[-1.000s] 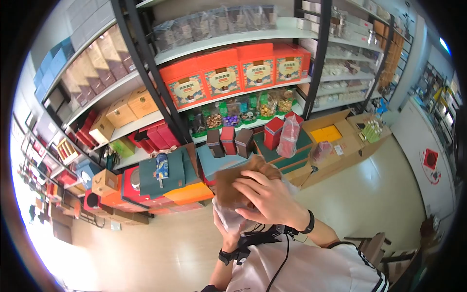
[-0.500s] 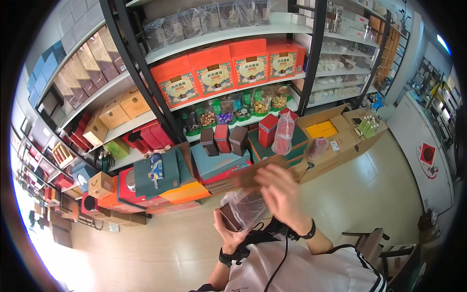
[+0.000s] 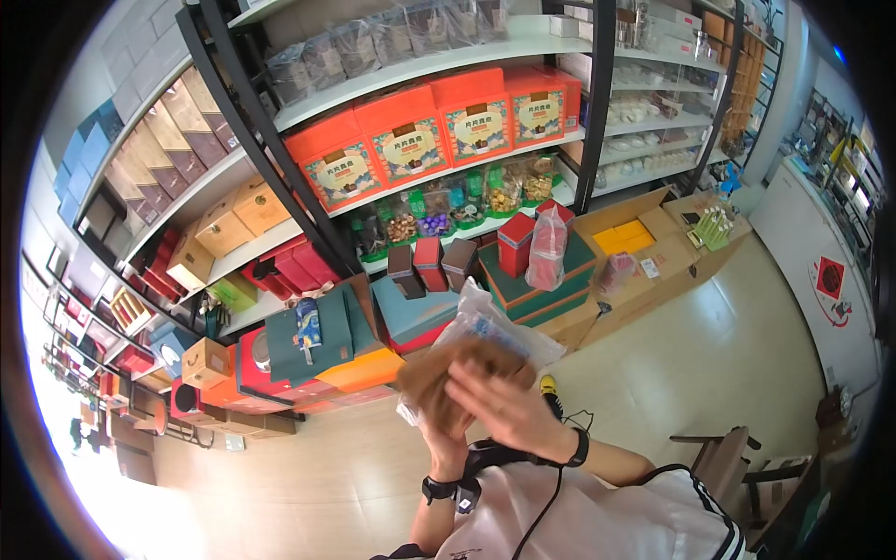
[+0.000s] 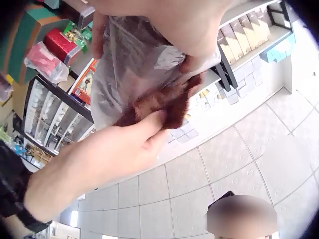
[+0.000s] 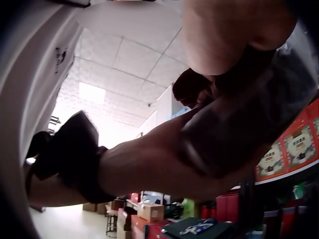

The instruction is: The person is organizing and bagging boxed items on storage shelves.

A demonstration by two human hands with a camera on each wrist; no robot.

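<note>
A brown cloth covers the near part of a clear plastic bag, whose loose end spreads beyond it. My right hand lies over the cloth; in the left wrist view that hand pinches the cloth between thumb and fingers against the bag. From below, my left hand grips the bag, its fingers mostly hidden by the cloth. A dark item shows through the plastic in the right wrist view.
Ahead, brown and red tins stand on a blue box. Green boxes carry red tins and a wrapped pink item. An open carton is at right; behind rise shelves with orange boxes. A wooden chair stands at lower right.
My right hand has brought the cloth down and left from above the bag onto it. The bag's loose end now extends up and right, and the dark box seen earlier in the head view is covered.
</note>
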